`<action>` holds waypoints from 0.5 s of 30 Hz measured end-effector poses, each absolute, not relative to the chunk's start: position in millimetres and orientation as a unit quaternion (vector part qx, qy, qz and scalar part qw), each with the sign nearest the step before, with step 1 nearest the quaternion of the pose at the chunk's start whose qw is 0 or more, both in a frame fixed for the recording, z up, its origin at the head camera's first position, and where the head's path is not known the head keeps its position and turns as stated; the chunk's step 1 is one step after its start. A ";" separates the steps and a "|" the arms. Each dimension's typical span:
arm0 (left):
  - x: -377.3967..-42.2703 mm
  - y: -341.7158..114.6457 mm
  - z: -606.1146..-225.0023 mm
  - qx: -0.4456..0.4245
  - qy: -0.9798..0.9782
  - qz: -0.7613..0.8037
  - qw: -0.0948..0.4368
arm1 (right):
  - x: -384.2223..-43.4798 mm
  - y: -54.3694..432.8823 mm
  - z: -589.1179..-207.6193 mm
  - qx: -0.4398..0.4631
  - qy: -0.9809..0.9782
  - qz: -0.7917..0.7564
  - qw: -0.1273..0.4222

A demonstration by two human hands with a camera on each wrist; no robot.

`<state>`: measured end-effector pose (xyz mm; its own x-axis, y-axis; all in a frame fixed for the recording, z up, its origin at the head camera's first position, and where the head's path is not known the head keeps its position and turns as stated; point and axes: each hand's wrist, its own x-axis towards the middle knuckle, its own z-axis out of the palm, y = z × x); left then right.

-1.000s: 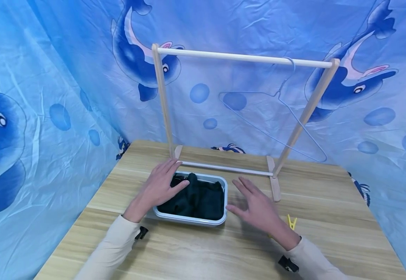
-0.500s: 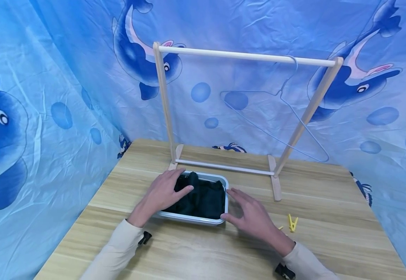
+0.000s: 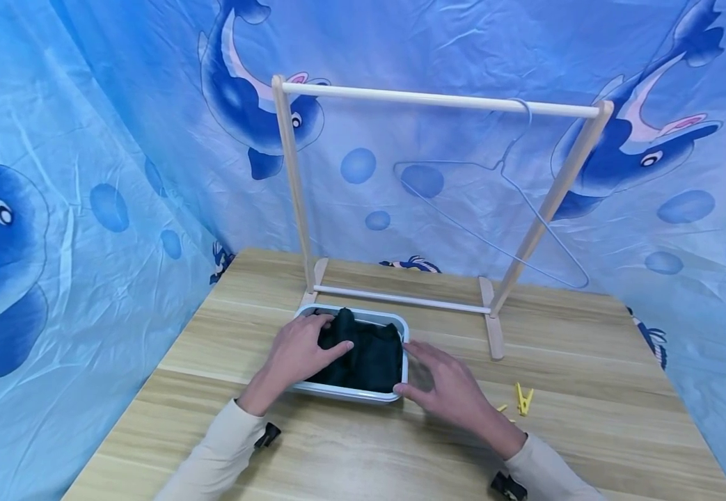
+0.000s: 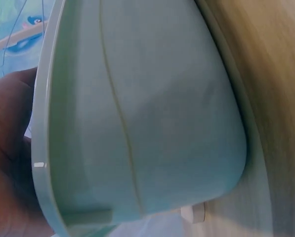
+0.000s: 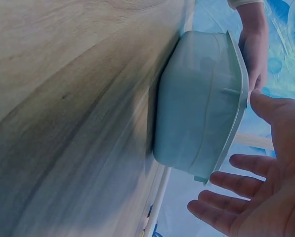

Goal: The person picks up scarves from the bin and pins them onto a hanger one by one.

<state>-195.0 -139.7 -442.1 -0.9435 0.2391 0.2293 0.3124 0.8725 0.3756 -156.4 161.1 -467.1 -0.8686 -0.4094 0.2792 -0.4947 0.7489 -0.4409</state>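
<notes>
A pale plastic basin [image 3: 353, 396] stands on the table, holding dark folded cloth [image 3: 369, 358]. My left hand [image 3: 300, 351] reaches over the basin's left rim, its fingertips at the cloth and its thumb stretched across it. In the left wrist view the basin's outer wall [image 4: 157, 113] hides most of that hand. My right hand [image 3: 453, 379] is at the basin's right end, thumb and fingers spread and fingertips at the rim. The right wrist view shows those fingers [image 5: 231, 183] loosely extended beside the basin, gripping nothing.
Behind the basin stands a wooden rack [image 3: 438, 101] with a pale blue wire hanger [image 3: 463, 226] on its top bar. A yellow clothespin [image 3: 523, 400] lies right of my right hand; another yellow piece [image 3: 502, 409] is partly hidden by my wrist. Blue printed curtains surround the table.
My right hand has moved left to the basin's rim. My left hand has shifted from above the basin's far left corner inward, its fingertips now down at the cloth.
</notes>
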 end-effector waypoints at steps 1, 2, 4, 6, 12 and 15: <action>-195.0 -138.8 -442.7 -0.139 -0.964 -0.208 0.088 | -156.7 161.1 -467.3 0.244 -0.931 0.258 0.082; -195.1 -138.0 -443.1 -0.134 -0.964 -0.210 0.087 | -157.2 161.1 -467.7 0.247 -0.931 0.257 0.082; -195.3 -136.7 -444.3 -0.127 -0.965 -0.215 0.087 | -157.8 161.4 -468.8 0.250 -0.930 0.257 0.084; -195.5 -135.5 -445.2 -0.120 -0.965 -0.217 0.085 | -158.5 161.6 -470.1 0.253 -0.929 0.258 0.083; -197.8 -131.1 -447.9 -0.113 -0.969 -0.209 0.074 | -157.8 162.4 -471.9 0.253 -0.927 0.269 0.073; -199.1 -129.0 -448.7 -0.117 -0.971 -0.198 0.066 | -157.0 162.5 -471.5 0.255 -0.926 0.268 0.069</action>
<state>-199.1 -129.0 -448.7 -0.9640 0.2003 0.1746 0.2526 0.8947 0.3683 -157.0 162.5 -471.5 -0.8606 -0.4353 0.2644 -0.5092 0.7262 -0.4619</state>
